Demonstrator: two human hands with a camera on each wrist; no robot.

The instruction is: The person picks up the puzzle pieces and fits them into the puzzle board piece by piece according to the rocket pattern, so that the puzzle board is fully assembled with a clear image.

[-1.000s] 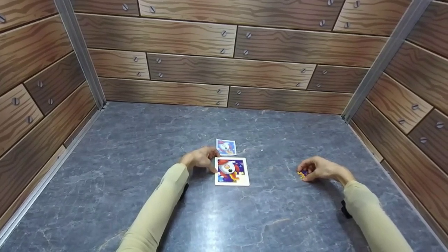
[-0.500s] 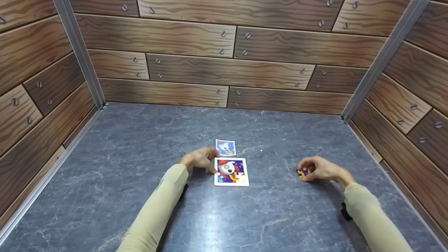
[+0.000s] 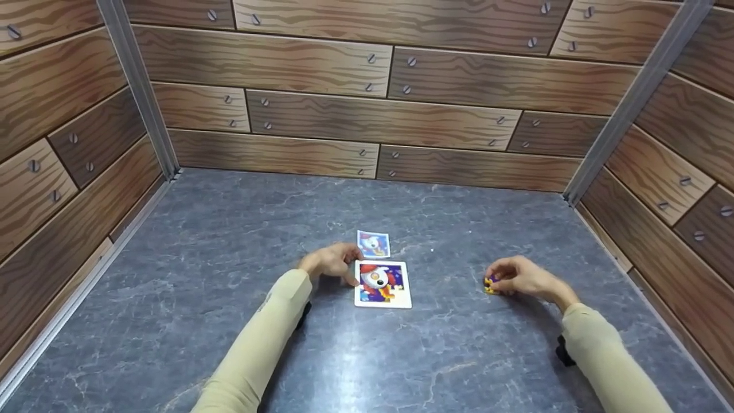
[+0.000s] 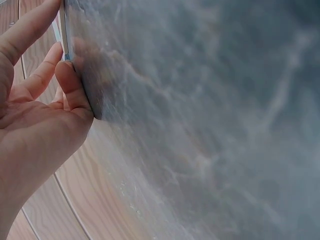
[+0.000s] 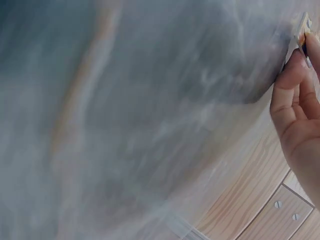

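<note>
A white-framed jigsaw puzzle board (image 3: 408, 292) lies flat on the table in the head view, showing a cartoon character on purple. Its lower right part is bare white. My left hand (image 3: 334, 261) holds the board at its left side, thumb on the left edge and fingers by the top left corner. Well to the right, my right hand (image 3: 524, 278) pinches a yellow and purple puzzle piece (image 3: 489, 285) just over the table. Fingertips hide part of that piece. In the right wrist view, the piece (image 5: 303, 37) stands on edge between thumb and fingers.
A small picture card (image 3: 374, 244) with a similar cartoon lies directly behind the board. The grey marbled table (image 3: 241, 229) is bounded by wood-patterned walls (image 3: 373, 115) at the back and both sides. A tiny white speck (image 3: 432, 250) lies behind and right of the board.
My right hand has shifted slightly left, and the piece has turned between its fingers. The left hand keeps its place at the board. The head view has shifted a little.
</note>
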